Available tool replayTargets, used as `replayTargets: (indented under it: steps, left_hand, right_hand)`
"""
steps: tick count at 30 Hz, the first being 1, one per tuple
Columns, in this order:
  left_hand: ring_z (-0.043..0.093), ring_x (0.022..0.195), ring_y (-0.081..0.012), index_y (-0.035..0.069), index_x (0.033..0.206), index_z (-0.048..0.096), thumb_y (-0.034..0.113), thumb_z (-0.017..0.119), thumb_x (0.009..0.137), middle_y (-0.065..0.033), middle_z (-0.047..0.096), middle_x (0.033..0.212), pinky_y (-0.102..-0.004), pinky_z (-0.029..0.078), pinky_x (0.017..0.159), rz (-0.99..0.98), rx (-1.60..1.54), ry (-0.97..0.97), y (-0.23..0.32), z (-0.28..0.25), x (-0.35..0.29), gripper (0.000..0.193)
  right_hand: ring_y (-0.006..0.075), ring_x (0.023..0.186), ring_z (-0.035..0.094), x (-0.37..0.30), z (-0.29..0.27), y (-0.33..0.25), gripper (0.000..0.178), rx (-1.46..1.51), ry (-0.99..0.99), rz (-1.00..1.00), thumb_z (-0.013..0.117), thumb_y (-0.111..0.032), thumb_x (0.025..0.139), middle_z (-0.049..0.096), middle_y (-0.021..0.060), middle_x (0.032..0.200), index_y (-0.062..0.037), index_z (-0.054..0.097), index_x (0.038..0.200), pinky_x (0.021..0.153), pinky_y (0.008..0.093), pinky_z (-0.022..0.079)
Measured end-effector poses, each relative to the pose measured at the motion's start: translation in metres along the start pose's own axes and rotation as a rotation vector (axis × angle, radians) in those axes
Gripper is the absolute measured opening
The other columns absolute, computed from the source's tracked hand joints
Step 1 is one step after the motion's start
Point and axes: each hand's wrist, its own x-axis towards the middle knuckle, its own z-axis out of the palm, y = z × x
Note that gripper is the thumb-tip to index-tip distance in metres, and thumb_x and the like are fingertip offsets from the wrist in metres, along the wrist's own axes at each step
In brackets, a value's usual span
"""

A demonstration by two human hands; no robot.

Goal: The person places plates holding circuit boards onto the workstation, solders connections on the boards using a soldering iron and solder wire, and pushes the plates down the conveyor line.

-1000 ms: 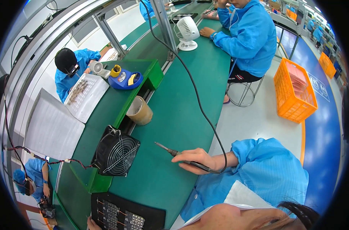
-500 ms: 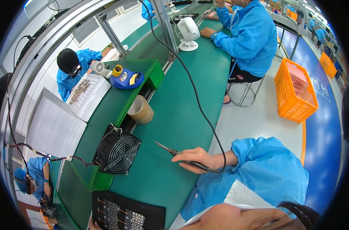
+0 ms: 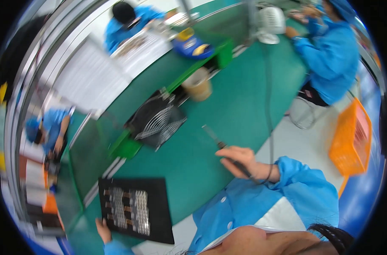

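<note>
The fingers of the right hand were closed around a slim, dark-handled soldering iron, its metal tip pointing up and leftward over the long green table. The left hand was at the lower-left edge of a flat, black, rectangular board; whether its fingers pinched that edge could not be told. On the board lay silvery-grey panels in columns. Left of the iron's tip stood a square black fan with a metal grille, and near it a beige cylindrical cup, its contents too blurred to tell. Farther off, a blue plastic stand held a yellow pad, and a white tray held small brown pieces. Well apart, at the right, an orange plastic crate held pink sheets.
</note>
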Motion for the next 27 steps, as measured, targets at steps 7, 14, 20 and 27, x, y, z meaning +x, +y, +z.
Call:
replayTargets:
  steps: [7,14,20,27]
  left_hand:
    - [0.052,0.067,-0.006,0.01,0.133,0.051,0.011,0.048,0.099,0.0001,0.062,0.09,-0.0224,0.038,0.053,-0.341,-0.44,-0.125,0.07,-0.056,-0.132,0.034]
    - [0.056,0.072,-0.0093,0.008,0.125,0.046,0.007,0.048,0.098,-0.0029,0.062,0.087,-0.024,0.043,0.055,-0.358,-0.683,-0.323,0.132,-0.042,-0.166,0.028]
    - [0.056,0.068,-0.0115,0.006,0.116,0.045,0.003,0.049,0.096,-0.0055,0.061,0.086,-0.0258,0.048,0.056,-0.315,-0.761,-0.487,0.184,-0.016,-0.179,0.022]
    - [0.062,0.067,-0.0143,0.005,0.111,0.04,0.0,0.05,0.095,-0.0088,0.064,0.085,-0.0272,0.052,0.058,-0.241,-0.758,-0.686,0.24,0.007,-0.188,0.02]
  right_hand:
    - [0.0226,0.055,0.057,0.014,0.002,-0.012,0.037,0.081,-0.128,-0.041,0.063,0.008,0.077,0.055,0.0103,0.072,-0.0018,0.062,0.113,0.05,0.0328,0.045]
    - [0.0259,0.063,0.062,0.011,0.023,-0.018,0.038,0.049,-0.231,-0.102,0.064,0.007,0.077,0.061,0.0129,0.088,-0.0017,0.06,0.114,0.053,0.0337,0.049]
    - [0.0323,0.077,0.064,0.014,0.019,-0.028,0.036,-0.102,-0.296,-0.137,0.065,0.004,0.077,0.063,0.0166,0.097,-0.0027,0.061,0.111,0.066,0.039,0.052]
    - [0.0379,0.087,0.064,0.007,-0.008,-0.013,0.035,-0.132,-0.163,-0.049,0.064,0.006,0.077,0.064,0.0202,0.101,-0.0023,0.062,0.111,0.074,0.0401,0.053]
